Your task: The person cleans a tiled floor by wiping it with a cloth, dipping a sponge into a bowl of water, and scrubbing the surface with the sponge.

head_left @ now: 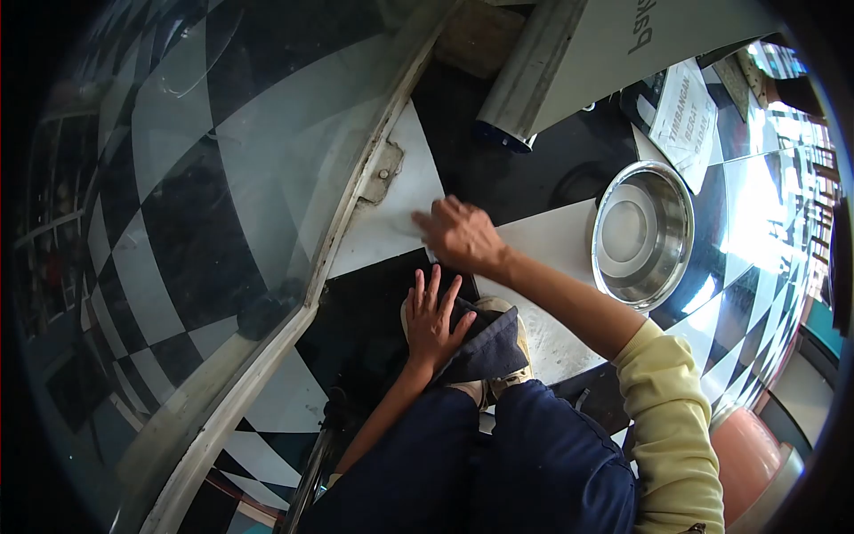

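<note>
My left hand (433, 325) lies with its fingers spread, palm down, at the left edge of a dark grey cloth (489, 350). That cloth drapes over my light-coloured shoes (520, 331). Just beyond it, my right hand (464, 236) is closed above the black and white checkered floor (391, 222). Its fingertips are slightly blurred, and whatever they may hold is hidden. A small pale bit shows beneath this hand, too small to name. To the right of my right forearm stands a shiny steel basin (677, 258) on the tiles.
A glass panel with a worn pale frame (351, 200) runs along the left. At the top, a large white board (614, 53) with a metal edge juts in. A lettered sign (687, 125) lies beyond the basin. A salmon-pink container (745, 458) stands lower right.
</note>
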{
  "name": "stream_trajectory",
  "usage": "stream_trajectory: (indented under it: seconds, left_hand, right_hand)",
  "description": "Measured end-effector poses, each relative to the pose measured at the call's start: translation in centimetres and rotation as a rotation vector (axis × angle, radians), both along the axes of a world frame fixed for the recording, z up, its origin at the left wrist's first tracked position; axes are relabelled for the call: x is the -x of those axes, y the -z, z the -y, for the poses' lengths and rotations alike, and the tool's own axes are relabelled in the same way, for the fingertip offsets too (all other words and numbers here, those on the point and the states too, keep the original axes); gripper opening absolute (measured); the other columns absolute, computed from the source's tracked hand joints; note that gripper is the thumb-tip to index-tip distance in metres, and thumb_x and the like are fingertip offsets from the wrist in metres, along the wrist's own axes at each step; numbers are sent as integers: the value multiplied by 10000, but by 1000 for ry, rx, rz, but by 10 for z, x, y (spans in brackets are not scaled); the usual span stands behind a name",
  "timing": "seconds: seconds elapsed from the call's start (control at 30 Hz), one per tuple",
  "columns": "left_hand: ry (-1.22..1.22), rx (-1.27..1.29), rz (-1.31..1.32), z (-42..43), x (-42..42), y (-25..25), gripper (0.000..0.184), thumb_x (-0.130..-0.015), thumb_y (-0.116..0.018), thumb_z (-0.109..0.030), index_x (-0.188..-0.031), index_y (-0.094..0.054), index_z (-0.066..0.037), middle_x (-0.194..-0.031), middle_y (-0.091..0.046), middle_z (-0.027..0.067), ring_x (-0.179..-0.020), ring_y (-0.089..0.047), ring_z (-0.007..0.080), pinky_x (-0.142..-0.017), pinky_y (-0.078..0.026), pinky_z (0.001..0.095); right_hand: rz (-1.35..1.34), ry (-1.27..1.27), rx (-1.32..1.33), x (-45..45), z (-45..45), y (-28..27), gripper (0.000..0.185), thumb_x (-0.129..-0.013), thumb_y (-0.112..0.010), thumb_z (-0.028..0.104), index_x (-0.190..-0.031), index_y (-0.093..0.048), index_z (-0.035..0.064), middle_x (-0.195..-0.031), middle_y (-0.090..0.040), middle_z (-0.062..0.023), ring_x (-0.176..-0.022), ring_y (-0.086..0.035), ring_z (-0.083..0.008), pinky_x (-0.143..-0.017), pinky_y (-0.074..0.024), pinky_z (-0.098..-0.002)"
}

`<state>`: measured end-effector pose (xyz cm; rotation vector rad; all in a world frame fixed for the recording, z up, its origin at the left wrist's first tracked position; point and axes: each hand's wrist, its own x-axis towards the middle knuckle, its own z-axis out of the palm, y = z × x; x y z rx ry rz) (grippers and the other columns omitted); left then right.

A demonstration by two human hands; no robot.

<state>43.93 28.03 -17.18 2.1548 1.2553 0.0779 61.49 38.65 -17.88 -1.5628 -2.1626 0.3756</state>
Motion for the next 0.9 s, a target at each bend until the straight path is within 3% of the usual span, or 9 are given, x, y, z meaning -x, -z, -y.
stream_trajectory:
  seconds: [0.1, 0.2, 0.23, 0.37, 0.47, 0.57, 0.67, 0.8, 0.9]
  left_hand:
    - [-13, 5, 14, 4, 1, 1, 647, -930, -549, -525, -1487, -442, -213, -1611, -258, 135, -1485, -171, 423, -1140, -223, 576]
    - [-5, -12, 7, 0, 1, 3, 645, -932, -546, -527, -1485, -445, -213, -1608, -263, 138, -1483, -175, 423, -1139, -226, 573]
    - [-1, -10, -1, 2, 1, 4, 643, -932, -544, -528, -1484, -446, -213, -1607, -266, 139, -1483, -177, 423, -1139, -228, 572]
    - [-6, -1, 3, 4, 2, -2, 672, -914, -575, -505, -1500, -419, -215, -1610, -255, 141, -1486, -185, 410, -1156, -218, 569]
    - [-5, -5, 20, -2, -1, 0, 656, -922, -563, -510, -1492, -432, -212, -1609, -258, 141, -1486, -181, 414, -1149, -221, 572]
    - [-4, -1, 23, -1, 0, 1, 637, -936, -539, -526, -1481, -452, -208, -1605, -267, 143, -1482, -178, 424, -1133, -229, 580]
    - [-20, 10, 26, 2, 1, -3, 643, -933, -544, -526, -1483, -449, -208, -1606, -265, 141, -1483, -177, 424, -1134, -225, 583]
    - [-6, 13, 13, 0, 0, 2, 646, -929, -550, -525, -1483, -448, -208, -1610, -260, 135, -1483, -176, 424, -1137, -219, 585]
    - [-17, 10, 22, -2, 0, 1, 649, -926, -554, -525, -1481, -450, -205, -1607, -265, 133, -1484, -175, 423, -1136, -221, 586]
  right_hand:
    - [7, 239, 124, -11, -34, -8, 368, -821, -682, 228, -1160, -649, 92, -955, -577, -141, -926, -598, -279, -695, -541, -398]
    - [39, -69, -81, 8, -10, 3, 341, -834, -637, 192, -1160, -655, 93, -968, -587, -141, -960, -610, -282, -694, -555, -397]
    - [12, -179, 33, 11, -3, 9, 353, -820, -646, 191, -1160, -660, 98, -985, -584, -142, -985, -611, -292, -706, -561, -386]
    - [-14, 214, 59, -17, -42, 1, 356, -803, -665, 180, -1153, -666, 119, -966, -555, -137, -880, -590, -286, -677, -537, -415]
    - [136, -4, -26, -1, -21, -3, 399, -778, -726, 197, -1167, -676, 125, -926, -569, -117, -902, -602, -273, -638, -550, -389]
    - [-25, -135, -43, -4, -12, 5, 450, -773, -739, 201, -1208, -667, 113, -916, -583, -107, -886, -604, -257, -637, -552, -377]
    - [4, 268, 89, -18, -38, -6, 359, -810, -668, 196, -1158, -672, 107, -945, -585, -117, -946, -616, -257, -643, -568, -371]
    - [-35, -197, 36, 7, 7, 2, 352, -797, -666, 172, -1143, -681, 106, -922, -572, -112, -919, -614, -260, -629, -555, -386]
    - [24, 84, -44, -17, -17, 7, 379, -789, -718, 179, -1157, -671, 99, -880, -565, -99, -865, -615, -245, -601, -549, -354]
